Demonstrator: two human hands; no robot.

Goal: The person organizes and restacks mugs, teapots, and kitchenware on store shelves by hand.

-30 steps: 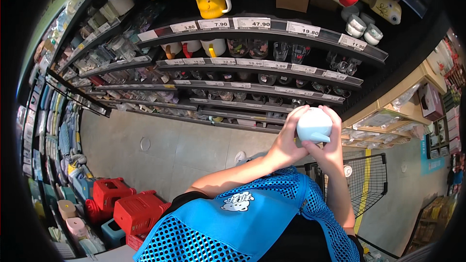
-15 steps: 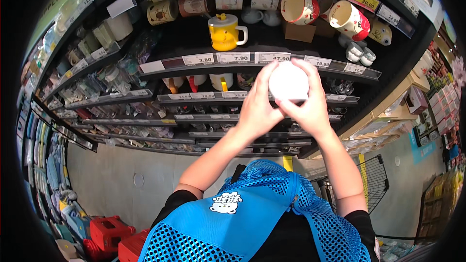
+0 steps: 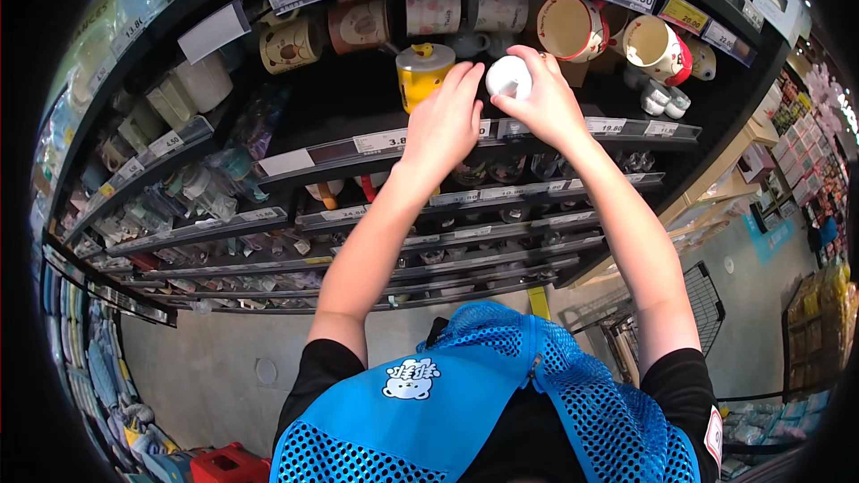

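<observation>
My right hand is closed round a white cup, held at the height of the upper mug shelf. Thumb and fingers grip the cup's right side. My left hand has let its fingers stretch out, and it is apart from the cup. It reaches in front of a yellow lidded mug with a small yellow figure on its lid. That mug stands upright on the shelf, its lower right part and handle hidden by my left hand. Whether my left fingers touch it, I cannot tell.
Several patterned mugs line the shelf's back. Two cream-and-red mugs lie tilted at the right, above grey-white shoe-shaped pieces. Price labels run along the shelf edge. A black wire cart is behind my right arm.
Both hands have moved up and inward toward the shelf. My left hand has come off the white cup and shifted left, while my right hand keeps hold of it.
</observation>
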